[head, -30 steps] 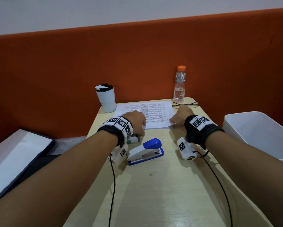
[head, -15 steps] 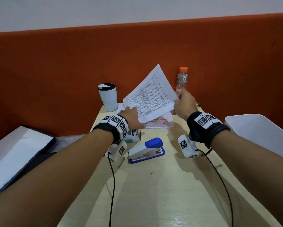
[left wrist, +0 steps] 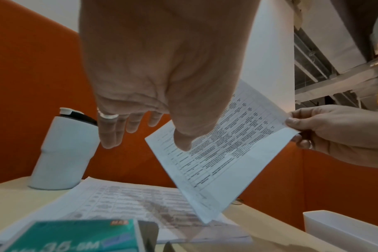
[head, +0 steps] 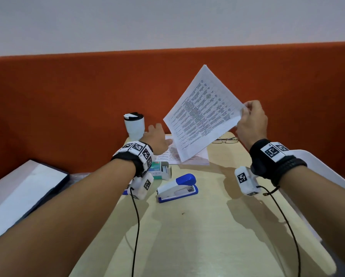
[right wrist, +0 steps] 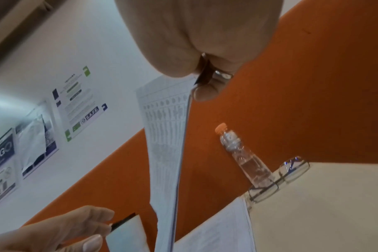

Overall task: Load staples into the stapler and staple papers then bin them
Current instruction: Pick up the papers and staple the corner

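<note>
Right hand point(head: 251, 121) pinches the printed sheets point(head: 202, 111) by one corner, raised above the table point(head: 197, 226). Left hand point(head: 157, 139) spread, holding nothing (fingers relaxed). Stapler point(head: 177, 187) lies closed on the table.

An office: orange desk partition point(head: 67, 96), wall posters point(right wrist: 76, 105), stapler point(head: 177, 187), printed papers point(head: 202, 114).
</note>
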{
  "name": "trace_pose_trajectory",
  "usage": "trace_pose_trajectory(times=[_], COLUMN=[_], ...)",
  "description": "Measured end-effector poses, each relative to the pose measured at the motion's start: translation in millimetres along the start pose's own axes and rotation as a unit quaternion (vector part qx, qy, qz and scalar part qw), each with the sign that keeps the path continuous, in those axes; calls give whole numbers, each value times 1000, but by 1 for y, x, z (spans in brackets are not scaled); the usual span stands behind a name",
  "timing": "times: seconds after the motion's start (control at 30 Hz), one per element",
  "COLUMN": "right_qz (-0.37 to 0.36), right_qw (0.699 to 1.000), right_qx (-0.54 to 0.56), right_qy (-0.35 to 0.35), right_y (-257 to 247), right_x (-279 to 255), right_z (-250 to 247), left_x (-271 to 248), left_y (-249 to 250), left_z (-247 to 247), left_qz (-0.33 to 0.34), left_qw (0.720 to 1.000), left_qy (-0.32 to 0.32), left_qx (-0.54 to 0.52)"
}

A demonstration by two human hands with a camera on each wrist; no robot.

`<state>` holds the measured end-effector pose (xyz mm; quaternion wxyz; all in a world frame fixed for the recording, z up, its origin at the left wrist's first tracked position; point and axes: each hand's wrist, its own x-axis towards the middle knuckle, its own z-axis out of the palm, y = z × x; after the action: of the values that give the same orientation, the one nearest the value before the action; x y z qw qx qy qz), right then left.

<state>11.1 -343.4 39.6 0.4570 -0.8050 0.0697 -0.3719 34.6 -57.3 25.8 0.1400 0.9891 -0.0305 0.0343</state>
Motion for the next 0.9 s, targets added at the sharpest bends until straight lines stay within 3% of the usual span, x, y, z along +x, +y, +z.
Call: trace_pose_trajectory(times=[0.2,0.3,0.43,0.5,0.6,0.7,0.73,0.8,0.9], right_qz=[-33,-29,-2,15,47,101,122,160,180], right_qw=[998,994,990,987,983,973,968,960,947], right_qx=[43,91,134,153,176,207,219,229,229], right_qy=[-15,-45,-47,-43,-31,-13,-8,-12,-133], right_y=[-15,-20,-11,-5,1,2,3,-2,-20], right_x=[9,5,2,2,0,-3,-4,-10,-34], right_z=[-32,-42,-48,-50,-49,-44,-41,-36,-31], left_x=[-7,-6,-13,-23,-42,-68,-76,-88,-103], left_y=[9,4,-10,-15,-21,-22,-23,-24,-28], left_z=[-16,-20,-22,-23,-25,-29,-29,-28,-23], left_qz=[29,56,31,30,32,29,30,24,2], left_qw=[987,982,964,963,964,919,905,893,872], left_qy=[104,113,131,106,2,-134,-149,-126,-77], left_qx=[-122,-139,-230,-244,-264,-371,-398,-432,-483])
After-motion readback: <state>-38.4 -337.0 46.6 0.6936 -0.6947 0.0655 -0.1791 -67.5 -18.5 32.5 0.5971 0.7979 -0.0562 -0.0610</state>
